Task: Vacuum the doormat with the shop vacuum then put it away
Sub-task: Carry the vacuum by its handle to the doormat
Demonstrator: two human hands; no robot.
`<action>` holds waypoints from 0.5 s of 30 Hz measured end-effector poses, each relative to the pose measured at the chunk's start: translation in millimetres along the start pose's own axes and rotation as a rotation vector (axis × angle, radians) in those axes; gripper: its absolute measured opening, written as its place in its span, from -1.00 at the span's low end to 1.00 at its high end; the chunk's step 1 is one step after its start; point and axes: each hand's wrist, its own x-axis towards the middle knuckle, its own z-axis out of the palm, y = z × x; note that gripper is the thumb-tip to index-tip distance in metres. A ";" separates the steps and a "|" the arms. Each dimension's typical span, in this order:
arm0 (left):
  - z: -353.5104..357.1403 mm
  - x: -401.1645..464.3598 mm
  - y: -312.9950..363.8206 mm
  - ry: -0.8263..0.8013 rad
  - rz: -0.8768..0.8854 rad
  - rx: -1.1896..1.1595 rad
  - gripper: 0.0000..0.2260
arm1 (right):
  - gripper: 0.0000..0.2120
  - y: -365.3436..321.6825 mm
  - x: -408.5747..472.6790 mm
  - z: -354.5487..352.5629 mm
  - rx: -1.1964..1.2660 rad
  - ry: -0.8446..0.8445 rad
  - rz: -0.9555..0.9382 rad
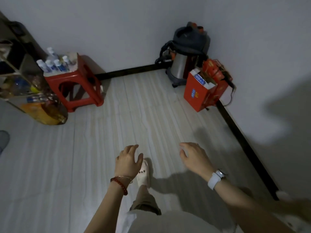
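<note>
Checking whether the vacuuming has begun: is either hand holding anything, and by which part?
Nothing is held. Left hand and right hand hang empty; the shop vacuum stands untouched in the corner.

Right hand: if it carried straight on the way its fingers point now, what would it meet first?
The right hand points up-frame and slightly left over bare floor. The way looks free until the far wall and its dark baseboard, left of the shop vacuum. Depth is unclear, so this is approximate.

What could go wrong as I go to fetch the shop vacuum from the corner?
The red boxes stand tight against the shop vacuum, so pulling it out may topple them. Its dark hose hangs looped at the side and could snag. The room is dim and no doormat is in view.
</note>
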 end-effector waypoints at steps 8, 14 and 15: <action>-105.2 283.8 3.0 -0.019 0.101 0.110 -0.59 | -0.42 -68.7 266.0 -74.1 0.163 -0.007 0.036; -127.0 460.8 71.6 -0.072 0.236 0.125 -0.60 | -0.66 -39.9 405.8 -122.0 0.238 0.026 0.186; -123.1 487.6 82.1 -0.078 0.244 0.116 -0.60 | -0.67 -29.8 431.9 -126.9 0.244 0.026 0.205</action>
